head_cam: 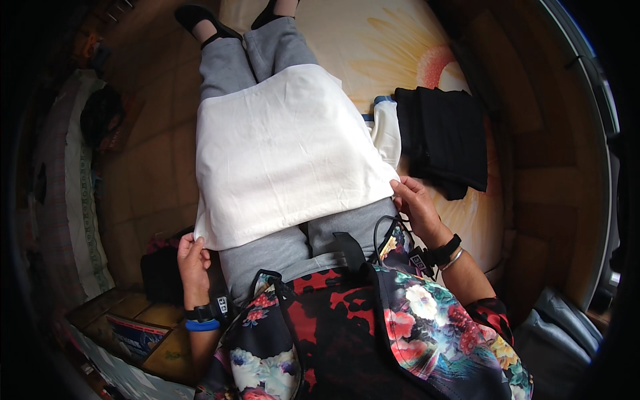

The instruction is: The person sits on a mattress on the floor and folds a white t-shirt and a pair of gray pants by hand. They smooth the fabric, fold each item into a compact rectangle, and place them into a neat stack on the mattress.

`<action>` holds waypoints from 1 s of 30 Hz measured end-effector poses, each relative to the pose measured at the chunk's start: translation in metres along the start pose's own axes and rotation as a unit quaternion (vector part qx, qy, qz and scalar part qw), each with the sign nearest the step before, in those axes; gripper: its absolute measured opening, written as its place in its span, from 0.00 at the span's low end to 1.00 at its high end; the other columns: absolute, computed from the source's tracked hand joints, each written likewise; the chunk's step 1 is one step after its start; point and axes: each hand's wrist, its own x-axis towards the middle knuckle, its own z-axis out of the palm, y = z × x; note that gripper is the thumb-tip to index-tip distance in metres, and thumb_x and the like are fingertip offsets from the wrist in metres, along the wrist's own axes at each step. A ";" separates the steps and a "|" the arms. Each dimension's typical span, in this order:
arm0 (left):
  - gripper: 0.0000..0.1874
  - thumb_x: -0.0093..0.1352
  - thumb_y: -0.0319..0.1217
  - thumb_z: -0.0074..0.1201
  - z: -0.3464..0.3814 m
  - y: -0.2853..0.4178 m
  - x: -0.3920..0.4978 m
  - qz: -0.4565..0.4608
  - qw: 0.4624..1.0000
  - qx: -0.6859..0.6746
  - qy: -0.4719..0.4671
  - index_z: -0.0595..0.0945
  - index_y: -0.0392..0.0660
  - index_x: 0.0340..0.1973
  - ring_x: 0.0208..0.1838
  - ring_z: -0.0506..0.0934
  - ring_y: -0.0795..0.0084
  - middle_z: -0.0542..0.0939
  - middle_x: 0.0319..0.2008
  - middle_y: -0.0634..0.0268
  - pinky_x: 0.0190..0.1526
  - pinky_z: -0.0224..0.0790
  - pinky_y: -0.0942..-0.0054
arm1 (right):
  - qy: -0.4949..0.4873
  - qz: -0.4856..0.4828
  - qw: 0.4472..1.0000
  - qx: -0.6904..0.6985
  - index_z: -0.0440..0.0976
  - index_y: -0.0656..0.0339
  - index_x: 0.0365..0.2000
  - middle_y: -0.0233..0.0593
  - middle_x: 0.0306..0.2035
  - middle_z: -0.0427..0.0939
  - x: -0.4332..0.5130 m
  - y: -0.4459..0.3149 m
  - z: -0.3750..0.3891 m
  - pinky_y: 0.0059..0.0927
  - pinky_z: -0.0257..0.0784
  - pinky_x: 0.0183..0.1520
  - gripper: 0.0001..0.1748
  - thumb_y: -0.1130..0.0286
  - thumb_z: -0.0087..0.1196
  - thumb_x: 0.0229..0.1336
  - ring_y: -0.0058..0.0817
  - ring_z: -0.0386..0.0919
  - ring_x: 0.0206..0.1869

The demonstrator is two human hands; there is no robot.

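A white cloth garment (290, 155) lies spread over my legs in grey trousers (270, 260). My left hand (194, 262) pinches its near left corner between thumb and fingers. At the near right corner, my right hand (417, 205) grips the edge in the same way. A white sleeve with a blue cuff (386, 130) lies just beyond the garment's right side; whether it belongs to the same garment I cannot tell. Folded black clothing (445, 140) rests to the right of that sleeve. Both of my wrists wear dark bands.
A sheet with a large printed flower (400, 45) covers the surface under my legs. Tiled floor (150, 165) shows at the left, beside a long cloth-covered piece of furniture (85, 200). A wooden compartment (160, 312) with a printed booklet stands at the lower left; grey cloth (565, 325) lies lower right.
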 end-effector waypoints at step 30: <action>0.04 0.79 0.34 0.53 -0.020 -0.024 0.023 -0.087 0.996 0.014 -0.018 0.78 0.51 0.45 0.23 0.69 0.84 0.76 0.29 0.75 0.24 0.60 0.80 | 0.002 -0.109 0.988 -0.114 0.77 0.61 0.53 0.21 0.33 0.77 0.030 0.021 -0.016 0.18 0.68 0.37 0.13 0.66 0.56 0.75 0.10 0.69 0.32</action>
